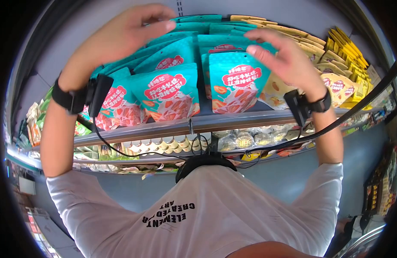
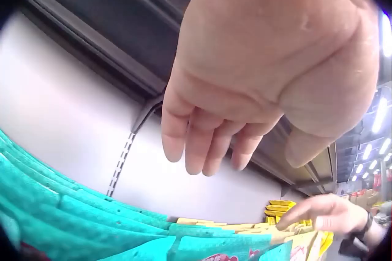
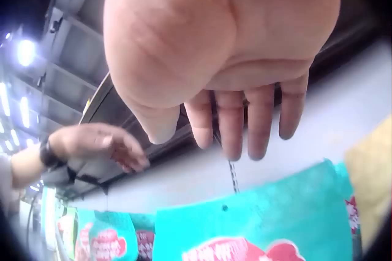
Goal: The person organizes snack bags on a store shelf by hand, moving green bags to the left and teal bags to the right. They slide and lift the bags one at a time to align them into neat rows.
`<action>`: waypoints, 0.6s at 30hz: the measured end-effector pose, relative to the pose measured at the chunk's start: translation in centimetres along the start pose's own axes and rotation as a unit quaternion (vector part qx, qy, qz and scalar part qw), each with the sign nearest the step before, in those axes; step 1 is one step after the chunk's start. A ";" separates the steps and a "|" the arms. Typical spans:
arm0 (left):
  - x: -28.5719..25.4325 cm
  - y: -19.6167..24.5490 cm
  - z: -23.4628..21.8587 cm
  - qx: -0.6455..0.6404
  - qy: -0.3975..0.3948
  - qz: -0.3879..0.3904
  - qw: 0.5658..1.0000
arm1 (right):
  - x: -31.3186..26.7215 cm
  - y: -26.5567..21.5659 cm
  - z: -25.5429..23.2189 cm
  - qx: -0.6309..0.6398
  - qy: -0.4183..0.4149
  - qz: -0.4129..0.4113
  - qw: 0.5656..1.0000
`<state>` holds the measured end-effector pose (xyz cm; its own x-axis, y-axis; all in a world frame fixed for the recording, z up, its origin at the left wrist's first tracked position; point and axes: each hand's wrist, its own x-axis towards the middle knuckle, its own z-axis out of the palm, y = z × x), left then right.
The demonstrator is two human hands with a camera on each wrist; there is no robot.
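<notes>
Teal pouches with pink labels (image 1: 167, 92) stand in rows on a shelf. Above their left rows hovers the left hand (image 1: 125, 36), fingers relaxed and holding nothing; its palm (image 2: 275, 47) fills the top of the left wrist view. The right hand (image 1: 284, 58) is over the right-hand teal pouch (image 1: 236, 81), near the tan pouches (image 1: 273, 88), with thumb and fingers apart and nothing between them. In the right wrist view the right hand (image 3: 226, 47) hangs over a teal pouch's top edge (image 3: 257, 206), its fingers extended.
Yellow packets (image 1: 351, 51) stand at the far right of the shelf. The metal shelf edge (image 1: 159, 125) runs in front, with a lower shelf of packaged goods (image 1: 245, 139) beneath. A black cable (image 1: 336, 122) crosses at right. Green packages (image 1: 45, 107) are at far left.
</notes>
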<state>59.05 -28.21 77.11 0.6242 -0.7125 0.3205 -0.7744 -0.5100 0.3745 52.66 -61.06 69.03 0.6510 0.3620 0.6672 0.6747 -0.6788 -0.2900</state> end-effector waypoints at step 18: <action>-20.3 -7.0 7.4 0.297 0.253 -0.089 0.916 | 24.9 5.8 8.5 -0.092 -0.479 0.123 0.865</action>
<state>51.00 -13.75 61.57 0.5977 -0.3541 0.7193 -0.4807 -0.8763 -0.0320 75.78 -50.55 78.12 0.8161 0.4952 -0.2980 0.4653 -0.8688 -0.1696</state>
